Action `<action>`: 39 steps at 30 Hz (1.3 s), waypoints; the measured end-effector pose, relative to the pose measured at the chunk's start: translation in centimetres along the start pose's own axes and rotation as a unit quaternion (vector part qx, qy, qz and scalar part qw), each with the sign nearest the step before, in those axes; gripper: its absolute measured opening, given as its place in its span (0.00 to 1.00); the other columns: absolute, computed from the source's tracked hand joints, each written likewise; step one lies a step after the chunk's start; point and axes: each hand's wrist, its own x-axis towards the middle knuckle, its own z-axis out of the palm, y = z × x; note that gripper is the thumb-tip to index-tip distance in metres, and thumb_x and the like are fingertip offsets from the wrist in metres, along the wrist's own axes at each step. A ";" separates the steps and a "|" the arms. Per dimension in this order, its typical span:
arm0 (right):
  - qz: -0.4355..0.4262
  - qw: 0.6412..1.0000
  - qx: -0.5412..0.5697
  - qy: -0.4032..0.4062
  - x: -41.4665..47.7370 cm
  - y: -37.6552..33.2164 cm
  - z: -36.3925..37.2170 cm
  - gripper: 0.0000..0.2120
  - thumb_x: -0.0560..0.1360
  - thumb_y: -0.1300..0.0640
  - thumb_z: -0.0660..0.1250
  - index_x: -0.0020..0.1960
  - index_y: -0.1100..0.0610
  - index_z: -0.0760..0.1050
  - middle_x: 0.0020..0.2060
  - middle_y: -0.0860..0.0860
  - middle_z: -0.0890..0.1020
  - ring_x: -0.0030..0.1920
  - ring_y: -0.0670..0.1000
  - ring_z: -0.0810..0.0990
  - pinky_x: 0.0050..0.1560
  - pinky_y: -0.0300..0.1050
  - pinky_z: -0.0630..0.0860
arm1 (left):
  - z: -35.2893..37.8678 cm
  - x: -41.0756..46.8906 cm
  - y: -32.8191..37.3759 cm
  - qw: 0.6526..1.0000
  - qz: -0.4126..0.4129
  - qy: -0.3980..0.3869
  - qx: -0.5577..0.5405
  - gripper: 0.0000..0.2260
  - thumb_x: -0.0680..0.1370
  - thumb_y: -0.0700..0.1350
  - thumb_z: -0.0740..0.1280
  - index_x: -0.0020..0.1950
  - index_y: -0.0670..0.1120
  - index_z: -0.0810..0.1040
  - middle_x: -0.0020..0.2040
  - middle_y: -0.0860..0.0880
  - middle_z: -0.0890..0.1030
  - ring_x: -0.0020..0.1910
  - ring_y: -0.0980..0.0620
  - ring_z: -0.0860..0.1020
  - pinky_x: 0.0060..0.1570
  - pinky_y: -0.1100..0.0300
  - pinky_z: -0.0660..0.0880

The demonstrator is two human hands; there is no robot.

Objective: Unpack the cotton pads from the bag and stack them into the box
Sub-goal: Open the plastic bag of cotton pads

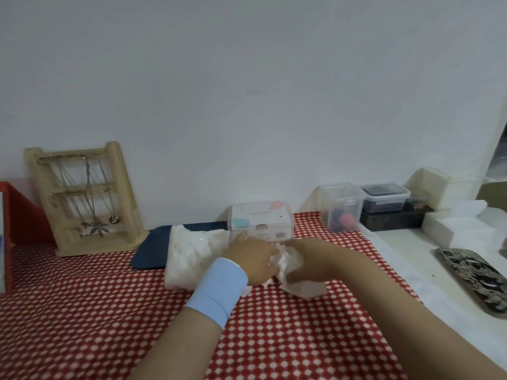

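Observation:
A clear plastic bag of white cotton pads lies on the red checked tablecloth. My left hand, with a light blue wristband, grips the bag's right end. My right hand grips the crumpled loose end of the same bag from the right. Just behind both hands stands the clear box with a white printed lid. Whether the bag is open is hidden by my hands.
A wooden jewellery stand with necklaces stands at the back left, beside a red tray edge. A dark blue tray lies behind the bag. At the right are small plastic containers, a white ledge and a patterned case.

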 end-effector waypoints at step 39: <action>-0.089 0.959 0.182 0.196 9.6 -12.0 3.4 0.12 0.77 0.57 0.70 0.35 0.56 0.78 0.34 0.52 0.83 0.31 0.49 0.77 0.28 0.29 0.69 | -0.4 -5.4 -16.4 0.982 -0.151 0.068 -0.090 0.32 0.64 0.77 0.65 0.62 0.62 0.72 0.59 0.59 0.70 0.65 0.52 0.68 0.65 0.51 0.69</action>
